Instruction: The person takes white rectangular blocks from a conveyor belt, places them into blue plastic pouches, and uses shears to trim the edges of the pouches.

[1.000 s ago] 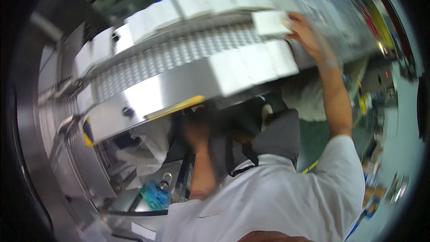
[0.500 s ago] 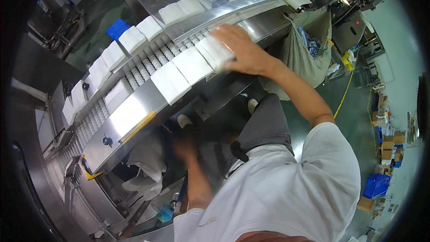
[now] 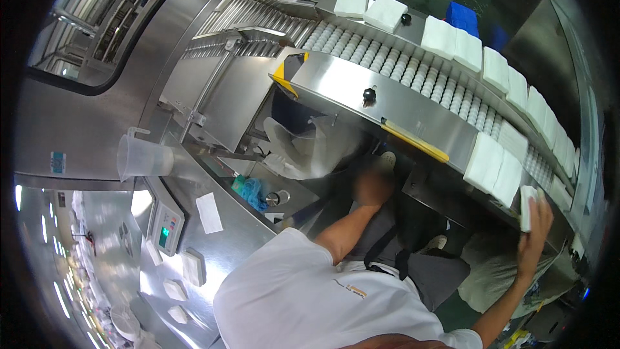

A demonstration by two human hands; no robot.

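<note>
My right hand grips a stack of folded white sheets at the right end of the steel ledge, fingers wrapped round its side. The stack stands on edge, tilted. Left of it, two similar white stacks lie side by side on the ledge. Another white stack sits behind them on the roller conveyor. My left hand hangs low in front of the ledge, near my legs. It is smeared by motion, so its fingers cannot be read.
A row of white stacks lines the conveyor's far rail. Black knobs and a yellow strip stick out from the ledge. At left, a steel table holds a scale and a plastic jug. A pale sack hangs below my right hand.
The view has swung to the left, bringing the scale and table into sight. My right hand, earlier over stacks on the ledge, now holds one stack on edge. My left hand stays low.
</note>
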